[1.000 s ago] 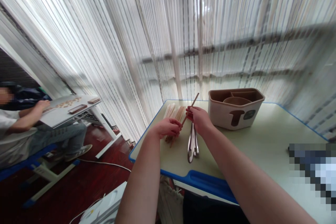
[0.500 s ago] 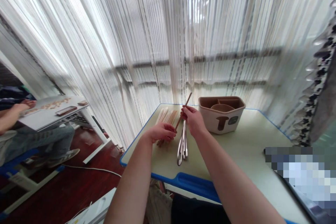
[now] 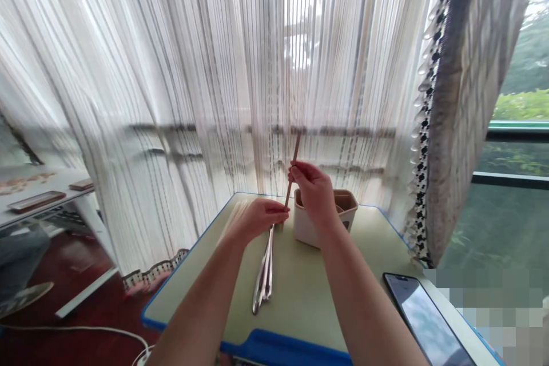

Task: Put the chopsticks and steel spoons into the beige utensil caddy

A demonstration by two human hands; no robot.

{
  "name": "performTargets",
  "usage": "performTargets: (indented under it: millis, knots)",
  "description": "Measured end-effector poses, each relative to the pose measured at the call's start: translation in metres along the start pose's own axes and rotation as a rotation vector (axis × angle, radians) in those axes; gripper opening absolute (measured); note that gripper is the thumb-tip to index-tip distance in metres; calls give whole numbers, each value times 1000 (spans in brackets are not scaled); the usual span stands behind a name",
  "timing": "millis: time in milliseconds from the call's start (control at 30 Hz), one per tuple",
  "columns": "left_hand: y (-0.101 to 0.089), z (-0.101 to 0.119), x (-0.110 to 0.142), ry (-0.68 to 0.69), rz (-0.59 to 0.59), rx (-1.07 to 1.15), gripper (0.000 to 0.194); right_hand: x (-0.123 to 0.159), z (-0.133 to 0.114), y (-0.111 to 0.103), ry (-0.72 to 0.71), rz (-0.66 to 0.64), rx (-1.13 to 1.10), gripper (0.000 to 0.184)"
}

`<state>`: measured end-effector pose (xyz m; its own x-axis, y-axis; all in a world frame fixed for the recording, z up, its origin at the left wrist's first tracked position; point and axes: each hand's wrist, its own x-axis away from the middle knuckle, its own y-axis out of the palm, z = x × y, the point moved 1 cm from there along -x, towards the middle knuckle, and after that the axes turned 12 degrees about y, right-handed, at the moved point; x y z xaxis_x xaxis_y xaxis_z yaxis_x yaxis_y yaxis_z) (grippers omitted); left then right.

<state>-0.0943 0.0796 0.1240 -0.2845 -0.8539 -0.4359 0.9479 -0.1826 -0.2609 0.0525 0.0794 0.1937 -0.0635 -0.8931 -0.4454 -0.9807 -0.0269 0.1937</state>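
My right hand (image 3: pixel 314 191) is closed round a brown wooden chopstick (image 3: pixel 294 155), which stands nearly upright in front of the beige utensil caddy (image 3: pixel 346 207). My left hand (image 3: pixel 256 218) is closed at the lower end of the same chopstick, over the light table (image 3: pixel 300 291). Under and behind the left hand a pale pile of wooden chopsticks (image 3: pixel 234 217) lies blurred. Several metal spoons (image 3: pixel 264 274) lie in a bundle just in front of my left hand.
A smartphone (image 3: pixel 422 317) lies face up at the table's right front. White string curtains (image 3: pixel 193 80) hang close behind the table, and a patterned drape (image 3: pixel 463 86) hangs at the right. Another desk (image 3: pixel 38 194) with small items stands at the far left.
The view has swung to the right. My right hand has lifted the chopstick from slanted to nearly upright, in front of the caddy. My left hand stays at its lower end.
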Motion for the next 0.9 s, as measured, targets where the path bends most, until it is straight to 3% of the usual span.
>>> performTargets:
  millis: [300,467,667,900]
  knots:
    - [48,41,-61,76,-132,156,27,-27,-32,-67,-46,87,18,21]
    - [69,62,-90,202,-187,5,18,-33,-39,-98,-133,188,-38,18]
    - [83,55,-100,300,-193,-70,18,-38,-36,-110,-188,203,-4,17]
    - [91,41,-106,445,-5,-163,17,-39,-35,-105,-270,203,87,17]
